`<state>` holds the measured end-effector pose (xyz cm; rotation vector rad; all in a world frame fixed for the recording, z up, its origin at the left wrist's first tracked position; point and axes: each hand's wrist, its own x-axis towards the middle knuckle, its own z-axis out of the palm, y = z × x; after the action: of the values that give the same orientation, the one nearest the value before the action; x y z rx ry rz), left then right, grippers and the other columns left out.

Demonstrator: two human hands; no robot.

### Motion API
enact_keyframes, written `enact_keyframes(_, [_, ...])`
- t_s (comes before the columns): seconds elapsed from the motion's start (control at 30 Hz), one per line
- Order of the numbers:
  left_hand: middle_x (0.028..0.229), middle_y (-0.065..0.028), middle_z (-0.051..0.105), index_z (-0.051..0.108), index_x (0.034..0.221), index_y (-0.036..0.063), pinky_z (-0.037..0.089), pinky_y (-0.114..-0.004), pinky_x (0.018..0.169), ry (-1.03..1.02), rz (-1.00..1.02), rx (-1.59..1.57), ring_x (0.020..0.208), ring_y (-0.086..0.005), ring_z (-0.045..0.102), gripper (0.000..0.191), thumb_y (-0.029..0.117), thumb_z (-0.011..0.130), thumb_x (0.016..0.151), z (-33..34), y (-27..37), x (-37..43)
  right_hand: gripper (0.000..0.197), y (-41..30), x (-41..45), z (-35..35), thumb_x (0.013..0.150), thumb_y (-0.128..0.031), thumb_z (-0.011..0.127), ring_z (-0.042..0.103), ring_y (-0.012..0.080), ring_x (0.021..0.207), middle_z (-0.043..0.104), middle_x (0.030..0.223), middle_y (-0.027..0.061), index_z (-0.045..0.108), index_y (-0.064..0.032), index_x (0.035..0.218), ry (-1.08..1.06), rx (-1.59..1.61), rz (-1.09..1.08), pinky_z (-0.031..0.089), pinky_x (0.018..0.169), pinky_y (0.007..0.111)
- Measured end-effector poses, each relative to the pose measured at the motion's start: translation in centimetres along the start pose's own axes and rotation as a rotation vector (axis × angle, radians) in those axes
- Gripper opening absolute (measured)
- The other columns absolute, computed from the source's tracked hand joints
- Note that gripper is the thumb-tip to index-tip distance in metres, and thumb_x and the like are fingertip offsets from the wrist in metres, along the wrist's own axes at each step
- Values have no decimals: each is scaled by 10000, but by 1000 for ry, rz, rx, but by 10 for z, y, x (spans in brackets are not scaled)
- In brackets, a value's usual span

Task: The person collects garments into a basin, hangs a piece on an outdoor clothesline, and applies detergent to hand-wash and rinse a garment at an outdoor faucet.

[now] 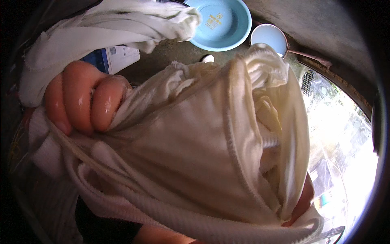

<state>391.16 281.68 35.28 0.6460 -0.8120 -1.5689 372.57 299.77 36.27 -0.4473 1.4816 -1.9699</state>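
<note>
A white garment [182, 134] of thin, wet-looking cloth spreads across the middle of the view, with a stitched seam and ribbed trim. At the left, my left hand [88, 99] is clenched around a bunch of it, the knuckles glistening. My right hand [304, 195] is at the lower right, mostly hidden behind the cloth, which draws to a taut corner there. Folds gape between that corner and the top edge. More white cloth [100, 33], twisted and bulky, extends over the upper left; whether it belongs to the same garment I cannot tell.
A light blue plastic basin [225, 36] bearing printed writing is on the floor at the top. Beside it stands a smaller round container [269, 36]. A white-and-blue box [122, 58] sits behind my left hand. Bright light fills the right side.
</note>
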Motion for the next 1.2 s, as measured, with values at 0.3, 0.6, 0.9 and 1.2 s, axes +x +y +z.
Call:
enact_keyframes(0.3, [1169,-161,474,475,1142,-3,334,-416,969,-51,97,-26,1079,-263,462,521,439,328,908,2,15,10,508,11,2,19,868,-346,487,583,255,911,557,1073,190,413,5,1228,78,-244,-124,471,822,368])
enact_keyframes(0.6, [1071,-169,566,527,1061,-56,318,-437,999,145,271,40,1071,-279,502,494,376,341,911,-57,39,17,389,38,7,-11,844,-337,497,502,217,845,506,943,128,463,-48,1101,1,238,210,435,759,342])
enact_keyframes(0.9, [1046,-165,583,547,1017,-35,375,-425,943,573,195,216,1019,-277,539,351,252,459,836,-88,29,18,293,79,31,-16,858,-274,364,385,144,650,467,784,27,518,-39,940,89,228,258,330,609,286])
enact_keyframes(1.2, [1098,-134,539,503,1083,-16,384,-368,906,506,-26,353,1040,-241,504,316,201,488,854,-139,6,-24,456,77,113,-37,790,-352,359,553,255,867,610,902,126,598,-23,997,-117,480,42,412,813,405])
